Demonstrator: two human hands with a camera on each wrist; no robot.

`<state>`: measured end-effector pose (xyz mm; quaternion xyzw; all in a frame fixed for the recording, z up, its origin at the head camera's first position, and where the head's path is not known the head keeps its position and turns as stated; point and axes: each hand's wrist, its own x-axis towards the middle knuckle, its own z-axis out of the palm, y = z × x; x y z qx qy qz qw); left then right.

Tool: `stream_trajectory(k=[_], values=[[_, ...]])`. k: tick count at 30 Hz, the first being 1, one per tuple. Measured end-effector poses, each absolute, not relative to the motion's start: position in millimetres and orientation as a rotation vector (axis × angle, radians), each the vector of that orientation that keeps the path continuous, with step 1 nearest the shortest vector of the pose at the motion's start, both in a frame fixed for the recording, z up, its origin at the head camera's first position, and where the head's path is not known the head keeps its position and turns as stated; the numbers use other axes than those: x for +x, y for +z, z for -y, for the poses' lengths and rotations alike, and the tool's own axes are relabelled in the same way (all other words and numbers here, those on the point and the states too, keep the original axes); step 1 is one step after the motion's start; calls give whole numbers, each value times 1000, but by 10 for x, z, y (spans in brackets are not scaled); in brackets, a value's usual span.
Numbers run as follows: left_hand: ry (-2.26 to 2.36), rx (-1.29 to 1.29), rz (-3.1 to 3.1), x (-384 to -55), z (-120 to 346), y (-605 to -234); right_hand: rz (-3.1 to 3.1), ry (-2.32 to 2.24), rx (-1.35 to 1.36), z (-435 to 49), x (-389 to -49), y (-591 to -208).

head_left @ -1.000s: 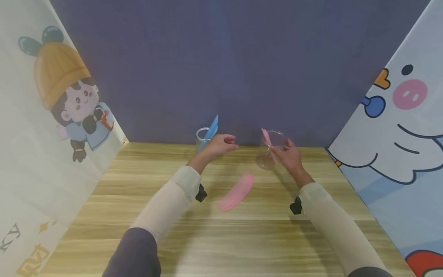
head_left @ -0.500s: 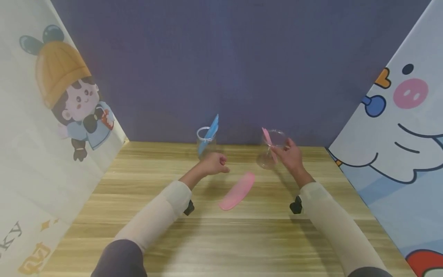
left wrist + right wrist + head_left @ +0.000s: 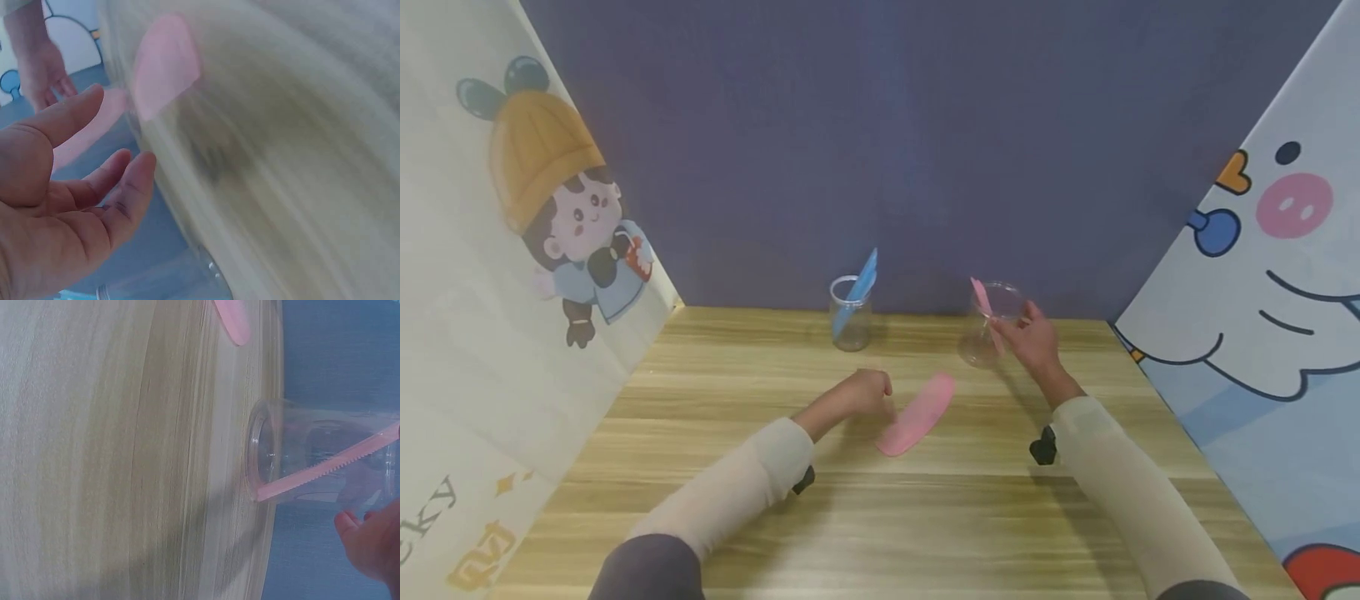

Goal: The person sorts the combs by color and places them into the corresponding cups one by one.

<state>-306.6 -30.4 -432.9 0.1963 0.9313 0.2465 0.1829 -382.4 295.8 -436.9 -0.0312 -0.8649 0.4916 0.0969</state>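
My left hand [image 3: 859, 392] hovers just left of a flat, pink, curved plastic piece [image 3: 921, 415] lying on the wooden table. In the left wrist view its thumb and fingers are spread and loosely bent, apart from the pink piece [image 3: 167, 65]. With thumb and fingers at the side, my right hand [image 3: 1033, 340] holds a clear plastic cup [image 3: 973, 335] that stands upright. Inside leans a slim pink piece [image 3: 325, 467], its edge toothed. Whether it is a comb or a knife, I cannot tell.
A second clear cup [image 3: 853, 335] stands at the back left with blue plastic pieces [image 3: 859, 287] leaning in it. A dark blue panel [image 3: 917, 150] closes off the back of the table [image 3: 970, 533]. Printed cartoon panels flank both sides.
My left hand has come away from the cup with the blue pieces, moving toward me and down beside the flat pink piece. The right hand and its cup have stayed in place.
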Motion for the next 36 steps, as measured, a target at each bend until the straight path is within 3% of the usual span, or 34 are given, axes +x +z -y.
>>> stream_trajectory(k=[10, 20, 36], values=[[642, 446, -2553, -2931, 195, -4490, 2566, 1484, -117, -2975, -3809, -4398], [433, 516, -2675, -2774, 131, -4629, 2557, 1482, -96, -2966, -3794, -4394], [263, 492, -2729, -2805, 85, -4669, 2560, 1484, -82, -2984, -3791, -4393]])
